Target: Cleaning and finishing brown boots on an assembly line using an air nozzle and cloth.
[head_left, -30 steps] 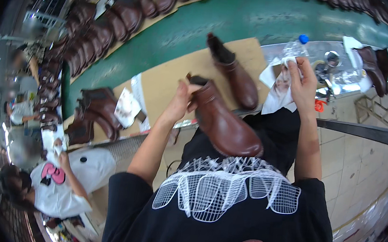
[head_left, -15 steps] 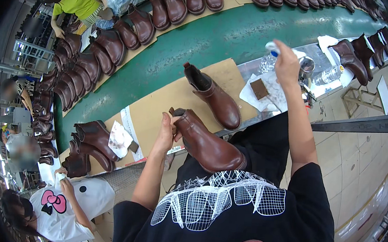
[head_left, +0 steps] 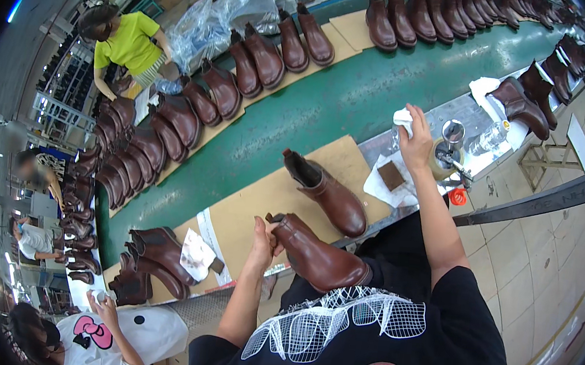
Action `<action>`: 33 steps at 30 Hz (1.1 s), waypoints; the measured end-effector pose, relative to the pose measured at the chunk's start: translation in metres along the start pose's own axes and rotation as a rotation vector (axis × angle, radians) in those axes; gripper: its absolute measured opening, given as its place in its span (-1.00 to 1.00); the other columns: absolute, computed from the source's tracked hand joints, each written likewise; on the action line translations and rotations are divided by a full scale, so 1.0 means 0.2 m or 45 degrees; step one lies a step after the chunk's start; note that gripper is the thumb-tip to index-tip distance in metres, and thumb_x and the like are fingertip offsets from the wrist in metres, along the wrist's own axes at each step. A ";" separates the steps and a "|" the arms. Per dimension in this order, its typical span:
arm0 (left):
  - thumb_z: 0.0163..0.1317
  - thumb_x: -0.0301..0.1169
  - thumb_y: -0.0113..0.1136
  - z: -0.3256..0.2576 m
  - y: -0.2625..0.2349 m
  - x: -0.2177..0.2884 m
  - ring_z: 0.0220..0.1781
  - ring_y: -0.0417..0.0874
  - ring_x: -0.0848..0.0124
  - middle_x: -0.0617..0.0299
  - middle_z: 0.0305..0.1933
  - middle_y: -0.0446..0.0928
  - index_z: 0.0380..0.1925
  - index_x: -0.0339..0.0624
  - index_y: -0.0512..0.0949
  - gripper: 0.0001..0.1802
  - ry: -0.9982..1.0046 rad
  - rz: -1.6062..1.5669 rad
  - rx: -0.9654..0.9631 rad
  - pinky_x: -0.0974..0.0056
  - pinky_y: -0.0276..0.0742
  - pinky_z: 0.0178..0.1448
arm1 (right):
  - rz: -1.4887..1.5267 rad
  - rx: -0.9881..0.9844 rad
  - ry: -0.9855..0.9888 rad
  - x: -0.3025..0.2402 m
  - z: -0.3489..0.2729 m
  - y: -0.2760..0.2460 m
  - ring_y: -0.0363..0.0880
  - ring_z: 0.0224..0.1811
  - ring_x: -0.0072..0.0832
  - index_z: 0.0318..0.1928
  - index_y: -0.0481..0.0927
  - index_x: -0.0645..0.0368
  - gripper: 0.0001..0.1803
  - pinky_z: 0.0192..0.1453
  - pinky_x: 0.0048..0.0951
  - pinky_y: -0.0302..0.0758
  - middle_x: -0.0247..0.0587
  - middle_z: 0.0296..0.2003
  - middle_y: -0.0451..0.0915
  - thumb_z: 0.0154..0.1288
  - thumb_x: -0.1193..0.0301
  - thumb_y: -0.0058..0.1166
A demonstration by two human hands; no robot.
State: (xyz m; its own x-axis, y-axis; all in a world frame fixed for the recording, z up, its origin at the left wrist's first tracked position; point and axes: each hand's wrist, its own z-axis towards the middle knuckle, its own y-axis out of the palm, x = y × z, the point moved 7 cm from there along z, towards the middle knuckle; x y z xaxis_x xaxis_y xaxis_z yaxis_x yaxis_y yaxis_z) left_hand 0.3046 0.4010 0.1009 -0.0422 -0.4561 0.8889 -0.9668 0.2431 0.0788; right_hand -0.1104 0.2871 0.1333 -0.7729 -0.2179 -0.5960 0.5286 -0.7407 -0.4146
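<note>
My left hand (head_left: 263, 246) is closed around the upper heel side of a brown leather ankle boot (head_left: 320, 255), whose toe points right, close to my lap. In my raised right hand (head_left: 417, 142), a small white cloth (head_left: 403, 118) is pinched between the fingers, above the bench and away from the boot. A matching ankle boot (head_left: 336, 202) stands on the cardboard (head_left: 247, 217) just beyond the held one. Below my right hand, a brown block (head_left: 391, 176) lies on a stained white sheet (head_left: 376, 186).
A metal cup (head_left: 454, 132), a jar (head_left: 443, 157) and a clear plastic bottle (head_left: 488, 140) stand right of my right hand. Rows of brown boots (head_left: 172, 120) line the far side of the green surface (head_left: 277, 125). A co-worker in white (head_left: 144, 330) sits at left, another in yellow-green (head_left: 133, 44) beyond.
My right hand with the white cloth has come down and nearer; the blue spot by its fingers no longer shows. My left hand still holds the boot. The whole view has shifted.
</note>
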 end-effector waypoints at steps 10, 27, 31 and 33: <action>0.15 0.64 -0.65 -0.01 0.04 0.02 -0.63 0.22 0.64 0.37 -0.39 0.63 -0.08 -0.17 0.63 0.17 0.023 -0.015 -0.031 0.44 -0.06 -0.59 | 0.604 0.315 0.654 0.31 0.02 0.06 0.70 -0.15 -0.20 0.11 0.52 0.15 -0.63 -0.09 -0.29 0.57 -0.18 -0.16 0.69 0.29 0.46 0.14; 0.19 0.61 -0.61 -0.01 0.04 0.01 -0.64 0.21 0.63 0.38 -0.39 0.62 -0.07 -0.13 0.62 0.11 -0.010 -0.072 -0.049 0.44 -0.04 -0.58 | 1.511 0.334 1.139 0.27 -0.03 0.07 0.68 -0.12 -0.53 0.02 0.60 0.00 -0.71 -0.15 -0.46 0.59 -0.38 -0.17 0.70 0.29 0.38 0.27; 0.18 0.62 -0.60 0.00 0.05 0.03 -0.63 0.21 0.63 0.39 -0.40 0.61 -0.11 -0.12 0.63 0.10 0.025 -0.069 -0.075 0.44 -0.04 -0.58 | 0.148 0.021 0.352 -0.01 0.07 -0.07 0.70 -0.16 -0.20 0.07 0.52 0.13 -0.63 -0.15 -0.24 0.59 -0.06 -0.16 0.68 0.28 0.39 0.24; 0.18 0.62 -0.59 0.00 0.07 0.03 -0.63 0.21 0.63 0.40 -0.41 0.60 -0.13 -0.12 0.63 0.10 0.039 -0.066 -0.095 0.43 -0.04 -0.58 | 0.026 -0.148 0.294 0.01 -0.04 0.00 0.69 -0.15 0.00 0.10 0.50 0.13 -0.59 -0.17 -0.17 0.59 0.05 -0.15 0.67 0.25 0.36 0.24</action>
State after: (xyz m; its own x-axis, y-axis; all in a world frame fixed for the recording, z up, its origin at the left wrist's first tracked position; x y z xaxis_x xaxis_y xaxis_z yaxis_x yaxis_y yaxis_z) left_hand 0.2917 0.4015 0.1076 0.0165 -0.4435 0.8961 -0.9461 0.2831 0.1575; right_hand -0.1096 0.2921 0.1272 -0.6681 -0.0713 -0.7407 0.5902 -0.6569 -0.4691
